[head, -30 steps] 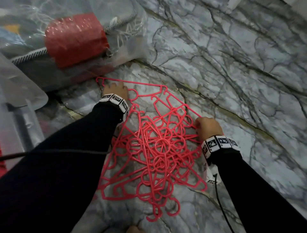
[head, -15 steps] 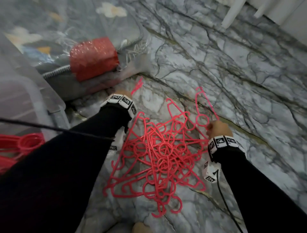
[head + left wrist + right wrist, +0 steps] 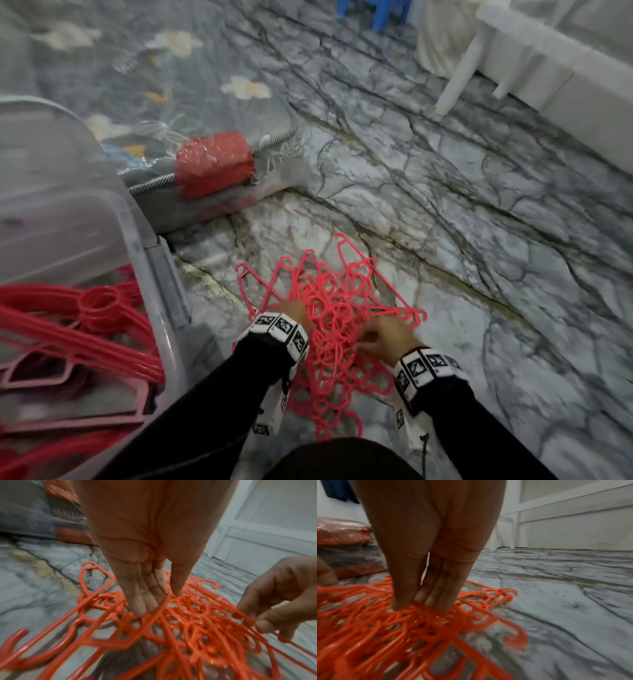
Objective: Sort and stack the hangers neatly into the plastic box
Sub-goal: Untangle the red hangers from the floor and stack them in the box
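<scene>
A tangled pile of coral-red hangers [image 3: 337, 318] lies on the marble floor in front of me. My left hand [image 3: 298, 313] reaches into the pile's left side. In the left wrist view its thumb and straight fingers [image 3: 142, 601] pinch a hanger bar. My right hand [image 3: 368, 342] grips the pile's right side, with thumb and fingers [image 3: 440, 595] closed on several strands [image 3: 245, 616]. The clear plastic box [image 3: 164, 329] stands at the left. It holds red hangers [image 3: 96, 325] and pink ones [image 3: 68, 380].
Bagged bedding with a red bundle [image 3: 212, 164] lies beyond the box. A white furniture leg [image 3: 459, 68] and a blue stool [image 3: 373, 13] stand at the back. Marble floor [image 3: 496, 257] stretches to the right. My dark knee [image 3: 342, 459] is just below the pile.
Both hands have moved from the pile's outer edges in to its middle, and the hangers are bunched closer. The view has lifted, bringing the box with its hangers into sight.
</scene>
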### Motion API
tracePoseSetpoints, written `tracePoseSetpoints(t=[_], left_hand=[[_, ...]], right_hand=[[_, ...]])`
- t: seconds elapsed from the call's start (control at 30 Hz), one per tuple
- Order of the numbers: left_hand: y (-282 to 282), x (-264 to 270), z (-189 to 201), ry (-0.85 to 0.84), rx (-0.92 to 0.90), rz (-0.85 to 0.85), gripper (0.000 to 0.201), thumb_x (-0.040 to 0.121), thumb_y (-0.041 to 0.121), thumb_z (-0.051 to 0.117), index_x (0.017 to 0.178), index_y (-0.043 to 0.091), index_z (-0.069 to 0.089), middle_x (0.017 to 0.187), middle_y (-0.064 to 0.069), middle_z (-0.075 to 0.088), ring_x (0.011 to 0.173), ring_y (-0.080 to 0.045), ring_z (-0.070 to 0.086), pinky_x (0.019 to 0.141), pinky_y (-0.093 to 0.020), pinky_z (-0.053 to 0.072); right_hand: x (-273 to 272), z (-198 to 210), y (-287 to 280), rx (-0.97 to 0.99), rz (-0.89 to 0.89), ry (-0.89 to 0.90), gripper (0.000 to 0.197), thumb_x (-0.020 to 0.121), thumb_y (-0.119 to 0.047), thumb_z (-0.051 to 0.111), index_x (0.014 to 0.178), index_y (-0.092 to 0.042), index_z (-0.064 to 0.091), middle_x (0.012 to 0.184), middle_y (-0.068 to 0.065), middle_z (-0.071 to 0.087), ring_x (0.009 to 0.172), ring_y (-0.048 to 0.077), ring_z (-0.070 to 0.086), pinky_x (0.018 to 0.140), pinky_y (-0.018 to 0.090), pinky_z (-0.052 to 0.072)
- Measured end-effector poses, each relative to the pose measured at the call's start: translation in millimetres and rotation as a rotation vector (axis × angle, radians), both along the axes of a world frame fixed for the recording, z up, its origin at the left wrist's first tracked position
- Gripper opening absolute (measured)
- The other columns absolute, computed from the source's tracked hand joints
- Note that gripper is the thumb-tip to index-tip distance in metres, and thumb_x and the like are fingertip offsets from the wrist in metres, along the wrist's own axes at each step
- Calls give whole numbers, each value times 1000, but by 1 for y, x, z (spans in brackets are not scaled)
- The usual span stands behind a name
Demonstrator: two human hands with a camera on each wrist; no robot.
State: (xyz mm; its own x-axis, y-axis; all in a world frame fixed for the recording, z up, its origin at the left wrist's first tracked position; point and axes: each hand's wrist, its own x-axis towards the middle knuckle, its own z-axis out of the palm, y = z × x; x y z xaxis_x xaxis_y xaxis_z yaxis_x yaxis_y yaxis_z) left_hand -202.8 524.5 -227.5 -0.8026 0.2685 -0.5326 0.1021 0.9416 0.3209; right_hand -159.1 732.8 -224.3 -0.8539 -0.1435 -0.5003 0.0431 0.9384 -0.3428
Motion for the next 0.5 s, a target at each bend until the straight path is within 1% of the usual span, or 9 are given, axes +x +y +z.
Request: tracePoseSetpoints(t=[0.03,0.1,0.17,0.2,0.27,0.33,0.37,0.43,0.5], left_hand=[[-5,3,-4,39,16,73,32,86,40,56,96,13,69,97,-13,69,99,-29,65,82,-32,51],[-14,10,-8,153,0,278,50,78,59,56,102,17,66,110,-9,65,105,-28,59,87,-36,49],[-17,14,-12,265,-71,461,81,67,75,55,121,15,54,129,-9,51,122,-28,45,97,-44,40],[-18,15,-16,259,-89,533,101,60,83,53,132,13,44,138,-10,43,129,-29,36,101,-48,34],[-23,17,-23,93,-80,617,135,45,95,47,146,10,19,152,-13,23,140,-31,19,108,-54,23],[-27,16,-31,-25,-101,627,151,35,98,46,149,9,5,155,-14,14,142,-32,14,110,-55,20],[-27,17,-35,-23,-123,619,153,32,98,48,149,8,5,153,-15,16,140,-32,17,109,-54,23],[-24,19,-40,36,-178,588,150,35,94,55,147,6,10,148,-15,24,135,-31,25,106,-49,31],[-21,21,-42,72,-194,562,146,39,91,60,146,4,12,144,-15,29,131,-31,30,101,-45,37]], right_hand=[[-1,-2,0,-34,-68,32,20,78,-25,74,93,-12,75,94,7,73,88,18,65,67,18,35],[-10,-8,6,-94,-291,170,27,72,-25,80,91,-9,70,92,11,70,86,20,63,67,21,37],[-23,-15,15,-2,-408,240,57,64,-34,84,109,-9,59,110,13,60,105,26,56,82,29,44],[-29,-19,19,97,-409,205,77,61,-43,84,121,-9,50,122,13,52,117,28,48,92,34,42],[-39,-26,23,237,-397,80,113,55,-59,81,141,-8,28,146,11,33,137,29,29,105,42,34],[-47,-35,26,244,-391,-38,135,52,-67,78,150,-10,4,158,6,8,146,27,7,112,50,21],[-49,-39,27,225,-394,-69,138,51,-67,79,150,-11,0,159,5,4,146,28,3,113,52,18],[-53,-45,27,225,-394,-42,134,48,-68,79,148,-12,9,153,9,19,142,30,18,113,51,25],[-54,-46,26,299,-354,29,118,47,-73,75,140,-17,29,137,8,40,130,29,37,103,50,36]])
